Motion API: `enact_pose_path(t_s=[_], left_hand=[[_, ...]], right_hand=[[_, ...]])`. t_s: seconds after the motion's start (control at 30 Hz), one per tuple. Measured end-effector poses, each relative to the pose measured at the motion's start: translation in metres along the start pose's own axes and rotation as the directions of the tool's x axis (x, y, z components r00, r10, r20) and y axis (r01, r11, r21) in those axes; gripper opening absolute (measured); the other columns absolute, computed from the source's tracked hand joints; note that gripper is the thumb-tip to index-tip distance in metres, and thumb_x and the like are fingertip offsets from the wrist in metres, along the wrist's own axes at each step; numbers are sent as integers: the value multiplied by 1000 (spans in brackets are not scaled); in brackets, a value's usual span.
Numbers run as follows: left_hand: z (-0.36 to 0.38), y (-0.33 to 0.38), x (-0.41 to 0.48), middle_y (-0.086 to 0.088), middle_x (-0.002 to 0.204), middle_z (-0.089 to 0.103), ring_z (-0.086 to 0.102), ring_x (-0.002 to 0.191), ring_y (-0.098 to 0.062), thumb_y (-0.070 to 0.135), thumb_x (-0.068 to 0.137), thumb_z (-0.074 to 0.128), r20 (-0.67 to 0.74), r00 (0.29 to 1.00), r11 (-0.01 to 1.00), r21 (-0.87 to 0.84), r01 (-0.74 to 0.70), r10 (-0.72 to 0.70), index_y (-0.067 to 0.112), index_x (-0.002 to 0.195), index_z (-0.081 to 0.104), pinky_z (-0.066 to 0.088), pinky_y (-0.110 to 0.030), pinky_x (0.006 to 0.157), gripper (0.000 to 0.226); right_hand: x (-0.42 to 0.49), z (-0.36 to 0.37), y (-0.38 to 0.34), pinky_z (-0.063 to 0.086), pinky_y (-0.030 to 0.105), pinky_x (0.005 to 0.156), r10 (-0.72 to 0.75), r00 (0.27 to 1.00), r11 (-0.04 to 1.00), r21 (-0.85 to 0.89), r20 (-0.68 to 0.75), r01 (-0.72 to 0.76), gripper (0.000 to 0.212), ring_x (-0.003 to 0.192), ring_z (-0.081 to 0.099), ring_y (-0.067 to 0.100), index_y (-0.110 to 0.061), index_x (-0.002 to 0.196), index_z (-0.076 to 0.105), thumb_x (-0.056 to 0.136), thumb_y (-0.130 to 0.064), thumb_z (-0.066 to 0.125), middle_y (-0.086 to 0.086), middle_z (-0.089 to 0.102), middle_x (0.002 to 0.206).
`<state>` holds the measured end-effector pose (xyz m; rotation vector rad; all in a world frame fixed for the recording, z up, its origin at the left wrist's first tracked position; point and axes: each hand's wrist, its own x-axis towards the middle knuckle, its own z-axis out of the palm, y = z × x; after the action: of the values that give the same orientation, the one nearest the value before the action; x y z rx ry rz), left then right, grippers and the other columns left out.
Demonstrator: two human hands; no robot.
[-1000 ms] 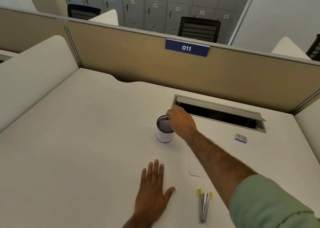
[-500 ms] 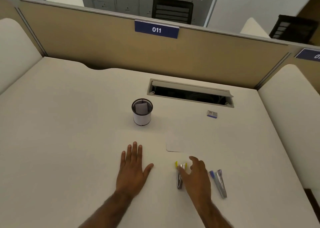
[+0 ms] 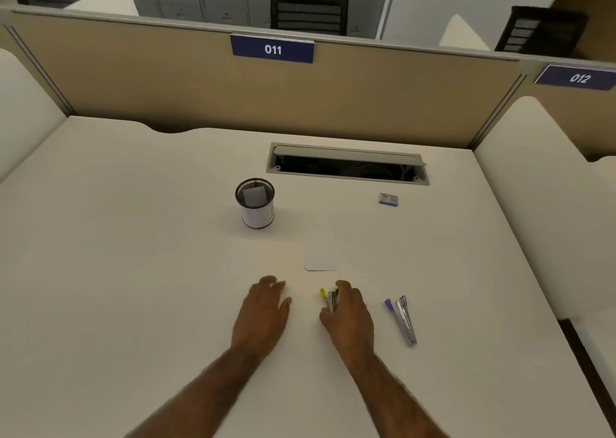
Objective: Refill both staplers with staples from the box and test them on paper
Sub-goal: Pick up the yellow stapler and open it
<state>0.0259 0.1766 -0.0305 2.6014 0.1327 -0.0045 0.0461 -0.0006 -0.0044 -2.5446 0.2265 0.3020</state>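
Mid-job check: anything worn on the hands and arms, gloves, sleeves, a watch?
No gloves on the left hand or right hand, and no watch or band at either wrist. The left forearm and right forearm are uncovered and hairy down to the picture's bottom edge; no sleeve is in view. Rings are too blurred to rule out.

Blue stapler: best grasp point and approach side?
Pinch the blue stapler across its narrow metal mid-body, from above. It lies flat on the desk, long sides clear, blue-tipped end pointing away. The left hand is free; the right hand grips the yellow stapler.
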Motion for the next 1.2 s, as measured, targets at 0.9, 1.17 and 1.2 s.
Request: enact_pose_path(t_s=[0.9,1.17,1.2], left_hand=[[-165,143,-6,-12,88,76,71,71,-21,16,89,73,212,977,533,-830,162,33,16,104,75,59,-29,66,15],[-168,156,-5,-11,81,76,71,67,-22,15,87,75,118,990,596,-802,51,74,18,102,76,60,-29,64,15],[-169,157,-5,-10,81,76,71,68,-23,15,87,75,115,990,599,-799,44,82,17,101,75,60,-29,64,15]], right_hand=[[-52,-174,-66,56,21,78,-463,884,770,467,-60,435,39,93,62,5,-30,131,56,94,-24,63,-12,65,101],[-47,-192,-64,52,10,76,-523,852,776,392,-37,494,38,99,63,3,-30,129,58,92,-33,64,-14,65,112],[-47,-194,-64,53,12,78,-534,845,772,390,-32,502,38,99,63,4,-29,129,58,91,-31,65,-12,66,112]])
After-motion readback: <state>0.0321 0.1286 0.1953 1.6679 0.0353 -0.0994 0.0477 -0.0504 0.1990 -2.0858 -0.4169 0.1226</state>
